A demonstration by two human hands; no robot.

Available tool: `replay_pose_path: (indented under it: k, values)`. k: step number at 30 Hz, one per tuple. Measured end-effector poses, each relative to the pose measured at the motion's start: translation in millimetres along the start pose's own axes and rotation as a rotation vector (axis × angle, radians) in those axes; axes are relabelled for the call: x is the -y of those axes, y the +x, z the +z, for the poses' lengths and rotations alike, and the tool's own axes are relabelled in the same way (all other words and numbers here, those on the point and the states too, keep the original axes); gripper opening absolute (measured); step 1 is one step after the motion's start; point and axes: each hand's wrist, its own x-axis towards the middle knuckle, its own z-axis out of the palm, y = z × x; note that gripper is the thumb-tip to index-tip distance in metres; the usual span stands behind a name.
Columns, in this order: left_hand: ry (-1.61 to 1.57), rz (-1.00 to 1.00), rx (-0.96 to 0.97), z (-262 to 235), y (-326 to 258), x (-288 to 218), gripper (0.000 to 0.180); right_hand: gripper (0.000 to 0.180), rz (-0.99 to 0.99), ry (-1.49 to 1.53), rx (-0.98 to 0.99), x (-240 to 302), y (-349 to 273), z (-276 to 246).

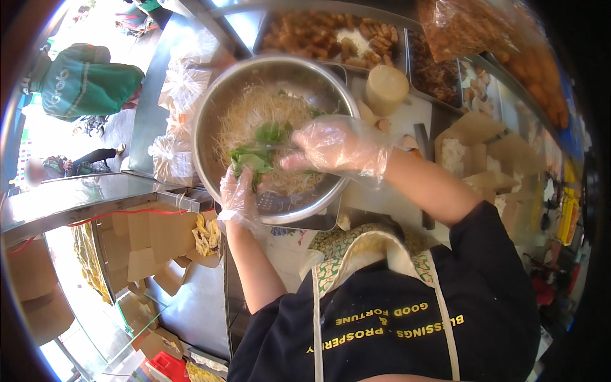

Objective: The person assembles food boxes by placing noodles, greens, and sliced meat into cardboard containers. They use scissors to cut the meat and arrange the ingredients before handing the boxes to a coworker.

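From the head camera, a big shiny metal bowl (216, 108) sat on the counter in front of the person. It was full of thin pale noodles (254, 114) with green leaves (251, 159) on top.

Both hands wore clear plastic gloves. The left hand (238, 197) was at the near edge of the bowl, with its fingers closed on a bunch of the green leaves. The right hand (337, 146) reached in from the other side. Its fingers were pinched together on more of the leaves, just above the noodles.

What could have gone wrong? The bowl looked tipped toward the person, and its near edge hung close to the counter's edge. A hard pull might have slid it or spilled noodles out. The gloves looked loose and slippery, so leaves might have dropped outside the bowl. A loose glove might also have caught and slipped off.

Beside the bowl stood a pale round block (386, 88) and trays of fried food (331, 35). Tied plastic bags (184, 83) lay to the left, and folded paper boxes (153, 235) sat lower down.
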Motion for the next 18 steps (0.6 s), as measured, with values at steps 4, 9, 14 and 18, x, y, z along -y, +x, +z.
replay_pose_path:
  k: [4, 9, 14, 18]
  values:
    - [0.495, 0.033, 0.126, -1.7, 4.7, 1.6, 0.025, 0.064, -0.001, 0.062, 0.081, 2.2, 1.7, -1.4]
    - [0.237, 0.074, 0.013, -6.7, 5.2, 4.6, 0.029, 0.061, 0.05, 0.113, 0.105, -0.1, 0.5, -6.3]
    - [0.46, 0.075, 0.089, -10.6, 9.0, 7.6, 0.035, 0.062, -0.013, 0.025, 0.101, -4.2, -0.5, -5.7]
    - [0.458, 0.002, 0.031, -7.2, 15.0, 4.5, 0.04, 0.062, -0.043, 0.111, 0.007, -9.3, 0.7, 0.8]
